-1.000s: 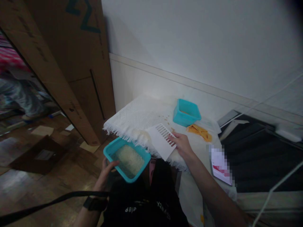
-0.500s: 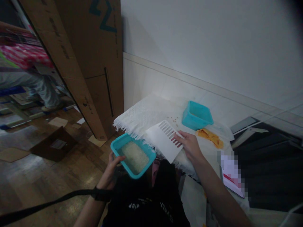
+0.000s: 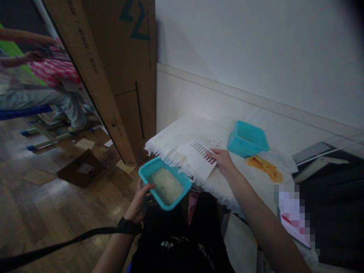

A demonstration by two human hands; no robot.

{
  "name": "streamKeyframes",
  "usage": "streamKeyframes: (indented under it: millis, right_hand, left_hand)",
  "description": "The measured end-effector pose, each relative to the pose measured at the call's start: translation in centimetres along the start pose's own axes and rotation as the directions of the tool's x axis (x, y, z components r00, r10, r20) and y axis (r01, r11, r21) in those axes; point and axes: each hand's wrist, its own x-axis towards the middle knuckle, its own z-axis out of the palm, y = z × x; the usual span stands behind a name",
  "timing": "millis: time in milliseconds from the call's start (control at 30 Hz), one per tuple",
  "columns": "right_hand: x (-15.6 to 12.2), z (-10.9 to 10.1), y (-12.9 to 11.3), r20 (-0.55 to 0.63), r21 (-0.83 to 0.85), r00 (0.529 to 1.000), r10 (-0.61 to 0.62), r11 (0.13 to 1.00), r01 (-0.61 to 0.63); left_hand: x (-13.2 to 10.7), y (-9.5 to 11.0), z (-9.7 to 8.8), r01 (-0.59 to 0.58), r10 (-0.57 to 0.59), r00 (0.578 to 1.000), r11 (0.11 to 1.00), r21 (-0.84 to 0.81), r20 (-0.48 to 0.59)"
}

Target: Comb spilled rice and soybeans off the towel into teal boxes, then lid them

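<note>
My left hand (image 3: 140,201) grips the near-left rim of a teal plastic tub (image 3: 182,190), thumb over the edge. White, rice-like grains (image 3: 166,184) cover the bottom of this tub, which is held tilted just off the table's fringed front edge. Pinched by its right side in my right hand (image 3: 223,161) is a white slotted sheet (image 3: 196,161) with a row of narrow bars. The sheet is over the white cloth (image 3: 182,132); whether it rests on it I cannot tell. A second teal tub (image 3: 247,146) stands behind my right hand; its contents are barely visible.
Small tan bits (image 3: 216,143) lie on the cloth near a yellow cloth (image 3: 264,168). A tall cardboard box (image 3: 125,76) stands left of the table. Cardboard scraps (image 3: 82,168) litter the floor. At far left a seated person (image 3: 57,100) is partly visible. A black strap (image 3: 71,239) crosses lower left.
The view has turned slightly left. My right hand has moved the slotted sheet a little back and left over the table. My left hand still holds the tub, slightly higher in view.
</note>
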Motion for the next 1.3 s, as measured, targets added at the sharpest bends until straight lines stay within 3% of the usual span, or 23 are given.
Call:
streamKeyframes:
  millis: [300, 567, 667, 867, 933, 1000, 1100, 1233, 1300]
  right_hand:
    - [-4.0, 2.1, -1.1, 0.245, -0.102, 0.969, -0.031, 0.993, 0.057]
    - [-1.0, -0.3, -2.2, -0.079, -0.026, 0.993, -0.089, 0.996, 0.087]
    - [-2.1, 0.5, -1.2, -0.048, -0.070, 0.994, -0.096, 0.993, 0.092]
    - [-6.1, 2.7, -0.7, 0.211, -0.071, 0.976, -0.051, 0.995, 0.068]
    - [-6.2, 2.8, -1.1, 0.179, -0.009, 0.981, -0.074, 0.997, 0.077]
    - [-5.8, 2.6, -1.4, 0.063, 0.050, 0.990, -0.123, 0.992, 0.120]
    - [-5.7, 2.7, -1.3, -0.021, 0.019, 0.988, -0.153, 0.988, 0.154]
    - [-7.5, 3.2, -1.4, 0.233, -0.072, 0.966, -0.110, 0.989, 0.130]
    - [-8.5, 3.0, -1.8, 0.291, -0.036, 0.949, -0.125, 0.989, 0.141]
  left_hand:
    - [-0.2, 0.3, 0.1, 0.018, -0.018, 1.000, 1.000, -0.015, -0.007]
    - [-0.2, 0.3, 0.1, 0.000, 0.000, 1.000, 1.000, -0.025, -0.007]
    - [0.1, 0.0, -0.1, 0.002, -0.002, 1.000, 1.000, -0.024, -0.008]
    - [0.8, -0.4, -0.3, 0.027, -0.028, 0.998, 0.999, -0.020, -0.055]
    - [0.7, -0.3, -0.4, 0.016, -0.016, 0.999, 1.000, -0.018, -0.038]
    - [0.6, -0.3, -0.5, -0.001, 0.001, 1.000, 1.000, -0.008, -0.005]
    - [1.0, -0.3, -0.6, 0.016, -0.016, 0.999, 1.000, 0.023, -0.029]
    - [2.4, -0.6, -0.9, 0.070, -0.064, 0.994, 0.996, 0.060, -0.093]
    - [3.1, -0.8, -1.4, 0.075, -0.066, 0.993, 0.993, 0.087, -0.100]
